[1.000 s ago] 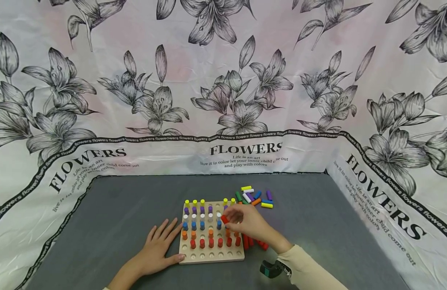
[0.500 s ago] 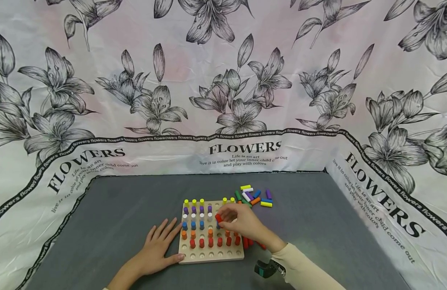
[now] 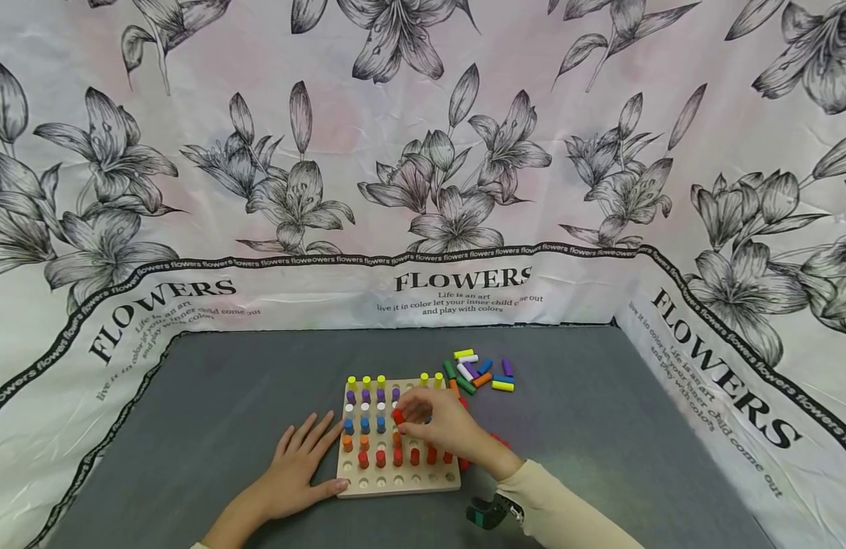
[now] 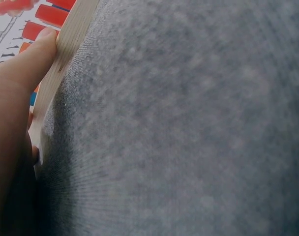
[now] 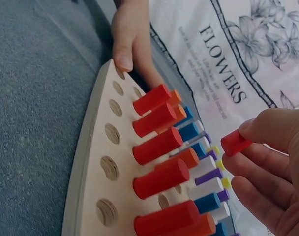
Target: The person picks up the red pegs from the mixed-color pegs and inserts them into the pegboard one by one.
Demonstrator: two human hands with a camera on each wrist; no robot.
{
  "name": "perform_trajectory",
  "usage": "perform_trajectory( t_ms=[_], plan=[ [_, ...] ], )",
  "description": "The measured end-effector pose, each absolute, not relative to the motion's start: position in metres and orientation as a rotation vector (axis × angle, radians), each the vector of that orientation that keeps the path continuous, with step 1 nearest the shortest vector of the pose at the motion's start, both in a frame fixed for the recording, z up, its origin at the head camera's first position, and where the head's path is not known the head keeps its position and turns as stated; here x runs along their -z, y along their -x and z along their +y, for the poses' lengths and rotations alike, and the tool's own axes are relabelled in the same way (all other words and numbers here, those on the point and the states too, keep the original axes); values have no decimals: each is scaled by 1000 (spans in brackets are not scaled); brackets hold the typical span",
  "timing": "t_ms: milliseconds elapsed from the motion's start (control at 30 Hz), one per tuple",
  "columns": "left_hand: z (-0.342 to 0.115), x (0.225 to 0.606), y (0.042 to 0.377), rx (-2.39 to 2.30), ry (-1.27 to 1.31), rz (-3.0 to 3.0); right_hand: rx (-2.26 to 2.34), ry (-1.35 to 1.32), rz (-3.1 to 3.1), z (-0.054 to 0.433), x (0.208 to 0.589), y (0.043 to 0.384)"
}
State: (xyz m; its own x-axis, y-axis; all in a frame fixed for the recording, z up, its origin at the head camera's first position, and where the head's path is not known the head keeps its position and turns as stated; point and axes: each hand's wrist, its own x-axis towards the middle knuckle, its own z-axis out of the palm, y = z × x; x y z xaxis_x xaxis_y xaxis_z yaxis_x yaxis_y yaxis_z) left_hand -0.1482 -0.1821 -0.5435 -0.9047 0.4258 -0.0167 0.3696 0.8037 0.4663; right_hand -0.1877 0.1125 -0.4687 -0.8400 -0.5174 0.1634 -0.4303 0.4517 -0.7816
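A wooden pegboard [image 3: 364, 489] with rows of coloured pegs lies on the grey table. My right hand [image 3: 437, 423] is above its right half, and thumb and fingers pinch a red peg [image 5: 236, 142] over the standing pegs. My left hand [image 3: 293, 469] lies spread on the table at the board's left side, its thumb [image 4: 45, 46] on the front left corner. In the right wrist view, a row of red pegs [image 5: 158, 146] stands behind a front row of bare holes. My right hand hides some pegs in the head view.
Loose pegs [image 3: 482, 379] in several colours lie in a pile beyond the board's far right corner. More loose red pegs [image 3: 500, 440] lie along its right side, partly behind my right forearm. A printed flower cloth [image 3: 457, 297] hangs at the table's back and sides.
My right hand has moved left across the board, carrying the red peg from the right columns toward the middle. The left hand stays in place.
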Motion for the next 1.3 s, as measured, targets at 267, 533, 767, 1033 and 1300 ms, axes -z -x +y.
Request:
perform_trajectory(
  t_ms=[267,533,767,1033,1300],
  plan=[
    [-182,544,150,-683,-637,2868,1379,927,2566,101,476,190],
    [-183,549,149,-741,-661,2901,1399,908,2543,89,476,187],
    [-184,549,150,-752,-680,2912,1425,929,2502,80,478,187],
    [-183,547,149,-726,-678,2921,1427,950,2497,71,485,187],
    [-183,544,149,-698,-671,2899,1450,970,2471,63,487,186]
  ],
)
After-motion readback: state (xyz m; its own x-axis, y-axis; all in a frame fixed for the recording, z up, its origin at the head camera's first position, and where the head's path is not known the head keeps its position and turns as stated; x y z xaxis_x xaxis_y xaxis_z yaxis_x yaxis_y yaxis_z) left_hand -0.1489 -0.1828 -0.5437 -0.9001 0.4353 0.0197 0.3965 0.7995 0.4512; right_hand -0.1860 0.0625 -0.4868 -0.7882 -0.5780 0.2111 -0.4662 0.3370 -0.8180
